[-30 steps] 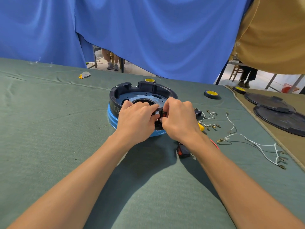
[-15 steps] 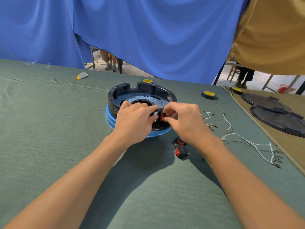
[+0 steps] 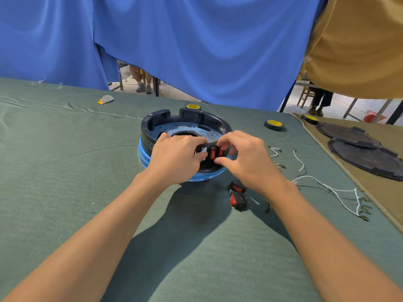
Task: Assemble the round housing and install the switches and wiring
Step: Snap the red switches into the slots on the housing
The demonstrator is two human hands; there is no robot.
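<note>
Lying at the far left of the green-covered bench (image 3: 65,182) is a small grey and orange scrap (image 3: 105,99), well apart from everything else. Near the middle stands the housing (image 3: 152,125), a black round wall on a blue base, open side up, with a tape roll (image 3: 193,106) just behind its far rim. The left hand (image 3: 178,158) lies over the housing's near wall, its fingers curled round that wall and gripping it. Two red rockers sit side by side in the wall: the left switch (image 3: 211,153) and, just beside it, the right switch (image 3: 220,151). The right hand (image 3: 248,162) is clamped on the right switch, thumb below and forefinger curled above in a pinch. Under that wrist two loose switches (image 3: 238,198) lie on the bench near the housing's base. Further right a second roll (image 3: 274,124) rests flat, and a third roll (image 3: 309,119) sits at the seam with a tan cloth. White wires (image 3: 301,163) with metal terminals trail across the green cover, apart from the housing. At the far right two black lids (image 3: 366,159) overlap on the tan cloth.
</note>
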